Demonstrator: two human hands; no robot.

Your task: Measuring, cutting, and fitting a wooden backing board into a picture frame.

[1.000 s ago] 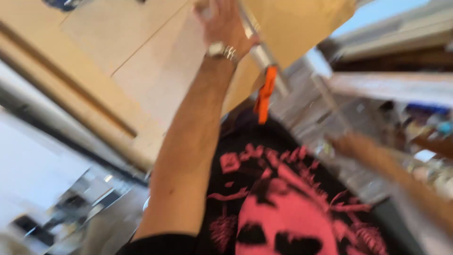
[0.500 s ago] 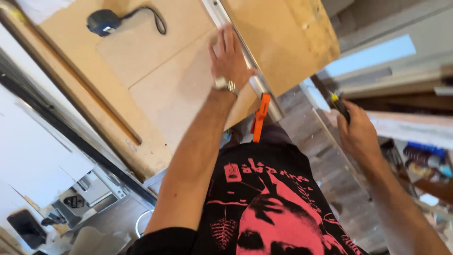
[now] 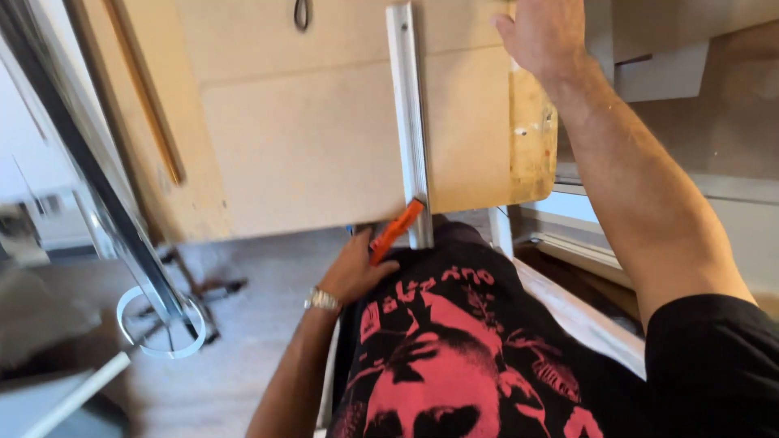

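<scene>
Left hand (image 3: 355,269) dropped to orange tool (image 3: 396,230) (fingers hidden).

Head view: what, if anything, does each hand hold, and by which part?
The left hand grips the orange clamp by its lower handle end. The right hand holds nothing; it rests flat on the board.

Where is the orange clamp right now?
In the head view the orange clamp sits at the near edge of the wooden board, at the foot of the metal straightedge, with the left hand gripping it just below.
</scene>
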